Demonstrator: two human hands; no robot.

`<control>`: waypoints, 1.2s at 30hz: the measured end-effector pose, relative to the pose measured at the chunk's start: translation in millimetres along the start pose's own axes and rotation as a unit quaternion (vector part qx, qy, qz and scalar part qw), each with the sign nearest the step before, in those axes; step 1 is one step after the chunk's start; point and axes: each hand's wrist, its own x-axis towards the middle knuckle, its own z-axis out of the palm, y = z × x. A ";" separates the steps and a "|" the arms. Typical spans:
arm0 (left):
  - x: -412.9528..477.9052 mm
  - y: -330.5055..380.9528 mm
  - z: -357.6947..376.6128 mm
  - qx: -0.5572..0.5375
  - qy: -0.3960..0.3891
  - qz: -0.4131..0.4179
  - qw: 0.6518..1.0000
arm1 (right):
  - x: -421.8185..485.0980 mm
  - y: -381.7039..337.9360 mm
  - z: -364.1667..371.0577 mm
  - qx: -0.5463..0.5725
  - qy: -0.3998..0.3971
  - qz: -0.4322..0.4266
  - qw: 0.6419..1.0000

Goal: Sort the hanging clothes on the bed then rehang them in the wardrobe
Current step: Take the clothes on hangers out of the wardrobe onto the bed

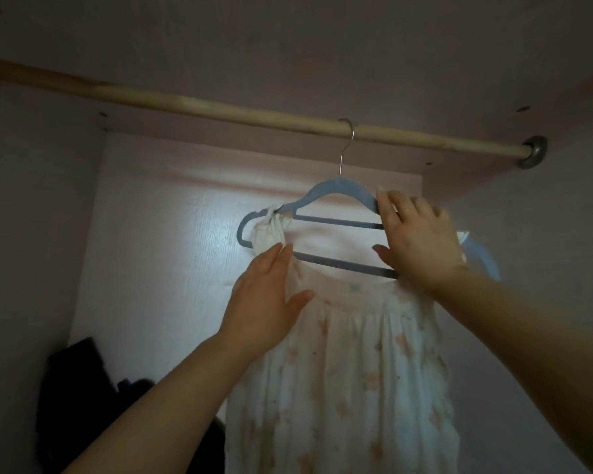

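Observation:
A pale dress (350,364) with faint peach flowers hangs on a blue-grey hanger (336,189). The hanger's metal hook sits over the wooden wardrobe rail (192,106). My right hand (421,241) holds the hanger's right shoulder, thumb under the lower bar and fingers over the top. My left hand (267,295) lies flat with straight fingers against the dress's left shoulder, just below the bunched strap (269,230). The hanger's right end is partly hidden behind my right hand.
The rail runs from upper left to a metal socket (534,155) on the right wall. Dark clothing (79,388) lies low at the wardrobe's left. The lit back panel (172,254) is behind the dress. No other hangers are on the rail.

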 end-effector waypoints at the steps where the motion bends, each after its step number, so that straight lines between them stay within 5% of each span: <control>1: 1.4 -1.5 -1.0 0.000 0.003 -0.005 1.000 | 1.6 1.5 -2.2 -0.005 0.000 -0.015 1.000; 12: -2.3 -7.1 3.8 0.037 0.009 -0.009 0.999 | -6.1 -11.5 14.4 -0.016 -0.011 -0.006 1.000; 25: 14.9 23.9 -69.5 0.109 0.198 0.057 0.972 | -17.7 26.0 -33.2 0.161 0.079 -0.031 0.983; 36: -74.2 13.2 -68.1 0.233 0.078 0.071 0.967 | -126.5 1.4 -28.8 0.216 0.116 -0.073 0.967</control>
